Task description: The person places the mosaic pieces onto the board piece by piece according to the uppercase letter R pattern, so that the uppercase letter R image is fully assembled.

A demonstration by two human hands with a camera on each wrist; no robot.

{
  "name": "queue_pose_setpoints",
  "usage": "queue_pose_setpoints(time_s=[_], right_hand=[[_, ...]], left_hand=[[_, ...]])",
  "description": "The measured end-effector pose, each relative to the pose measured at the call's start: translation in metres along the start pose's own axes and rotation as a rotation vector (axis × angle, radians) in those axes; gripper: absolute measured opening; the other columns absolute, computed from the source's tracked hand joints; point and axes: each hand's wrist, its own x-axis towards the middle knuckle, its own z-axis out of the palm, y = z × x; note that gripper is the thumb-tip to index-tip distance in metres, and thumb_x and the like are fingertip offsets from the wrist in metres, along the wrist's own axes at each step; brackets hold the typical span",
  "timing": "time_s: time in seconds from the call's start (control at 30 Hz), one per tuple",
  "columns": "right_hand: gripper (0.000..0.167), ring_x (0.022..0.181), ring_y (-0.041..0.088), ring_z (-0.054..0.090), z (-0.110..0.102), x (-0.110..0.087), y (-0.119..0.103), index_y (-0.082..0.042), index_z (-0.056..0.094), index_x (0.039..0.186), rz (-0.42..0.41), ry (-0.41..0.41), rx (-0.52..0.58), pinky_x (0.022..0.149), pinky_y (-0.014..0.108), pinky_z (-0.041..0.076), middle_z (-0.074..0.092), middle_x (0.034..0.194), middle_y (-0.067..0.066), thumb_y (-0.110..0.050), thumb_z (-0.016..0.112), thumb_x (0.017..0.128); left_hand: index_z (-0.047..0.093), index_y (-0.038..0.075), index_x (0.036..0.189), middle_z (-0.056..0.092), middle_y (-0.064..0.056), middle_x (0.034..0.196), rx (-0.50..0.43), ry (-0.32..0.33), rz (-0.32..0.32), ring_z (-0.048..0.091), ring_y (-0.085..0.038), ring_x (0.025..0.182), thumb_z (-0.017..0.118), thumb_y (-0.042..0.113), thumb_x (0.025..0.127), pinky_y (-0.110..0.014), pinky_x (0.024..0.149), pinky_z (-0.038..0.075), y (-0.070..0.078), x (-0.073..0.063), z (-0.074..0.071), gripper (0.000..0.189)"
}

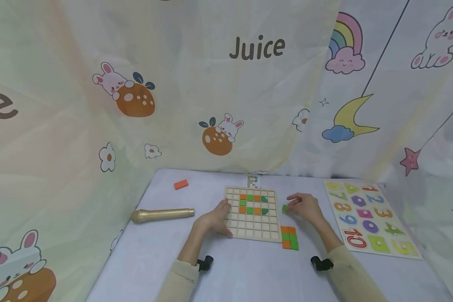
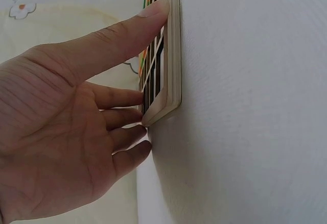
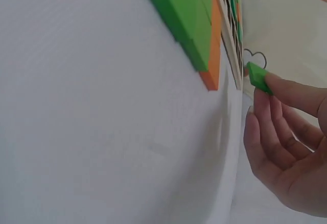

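Observation:
In the head view, a wooden grid board (image 1: 235,226) lies on the table with orange and green tiles set in some of its squares. My left hand (image 1: 214,219) rests at the board's left side, fingers extended. The left wrist view shows its thumb (image 2: 153,10) on the board's rim (image 2: 174,66) and the fingertips by the corner. Right of the board, my right hand (image 1: 306,207) pinches a small green tile (image 3: 259,77) between thumb and fingers, above the tabletop. Close to the board's near right corner sits a block of green and orange tiles (image 1: 290,238).
A gold microphone-shaped stick (image 1: 164,215) and an orange block (image 1: 180,184) lie on the left. A number and shape puzzle board (image 1: 373,218) lies at the right. Behind the grid board is a small pattern card (image 1: 252,181), near the printed curtain (image 1: 173,84).

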Motion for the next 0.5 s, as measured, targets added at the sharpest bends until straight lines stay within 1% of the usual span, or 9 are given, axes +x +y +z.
queue_pose_setpoints(time_s=[0.13,0.2,0.3,0.4,0.43,0.5], right_hand=[[0.036,0.082,0.018,0.072,0.005,0.008,-0.004,-0.003,0.074,0.120,-0.058,0.020,0.044,0.069,0.031,0.056,0.078,0.096,0.008,-0.016,0.084,0.088],[0.036,0.083,0.019,0.073,0.008,0.011,-0.007,-0.002,0.074,0.120,-0.061,0.018,0.084,0.070,0.031,0.058,0.079,0.098,0.009,-0.015,0.084,0.088],[0.038,0.085,0.022,0.075,0.013,0.016,-0.013,0.000,0.073,0.122,-0.025,0.002,0.160,0.072,0.033,0.063,0.078,0.101,0.013,-0.012,0.084,0.088],[0.038,0.084,0.023,0.076,0.019,0.021,-0.017,0.002,0.072,0.122,0.013,-0.021,0.227,0.072,0.035,0.066,0.077,0.102,0.016,-0.008,0.084,0.087],[0.038,0.084,0.023,0.076,0.021,0.023,-0.018,0.002,0.072,0.122,0.021,-0.025,0.241,0.072,0.034,0.066,0.077,0.101,0.016,-0.007,0.084,0.087],[0.038,0.083,0.023,0.076,0.025,0.026,-0.019,0.003,0.072,0.121,0.011,-0.034,0.246,0.071,0.034,0.066,0.077,0.100,0.016,-0.006,0.084,0.087]], left_hand=[[0.031,0.001,0.162,0.013,-0.015,0.174,0.004,0.001,0.001,0.009,-0.029,0.162,0.099,0.028,0.068,-0.046,0.129,0.022,-0.001,0.001,0.001,0.119],[0.031,0.002,0.162,0.013,-0.014,0.175,0.006,-0.002,0.001,0.009,-0.029,0.162,0.099,0.028,0.069,-0.045,0.129,0.022,-0.001,0.001,0.000,0.119],[0.031,0.001,0.162,0.013,-0.015,0.174,0.005,0.000,0.005,0.009,-0.029,0.162,0.099,0.028,0.069,-0.045,0.129,0.022,-0.001,0.001,0.000,0.119],[0.030,0.001,0.162,0.013,-0.015,0.174,0.004,0.001,0.008,0.009,-0.029,0.162,0.099,0.028,0.069,-0.045,0.129,0.022,-0.001,0.001,-0.001,0.119],[0.031,0.001,0.162,0.013,-0.015,0.174,0.004,0.002,0.009,0.010,-0.029,0.162,0.099,0.028,0.069,-0.045,0.129,0.022,-0.001,0.001,-0.001,0.119],[0.031,0.001,0.162,0.013,-0.015,0.174,0.006,0.000,0.006,0.010,-0.029,0.162,0.099,0.028,0.069,-0.045,0.129,0.023,-0.001,0.001,-0.001,0.119]])
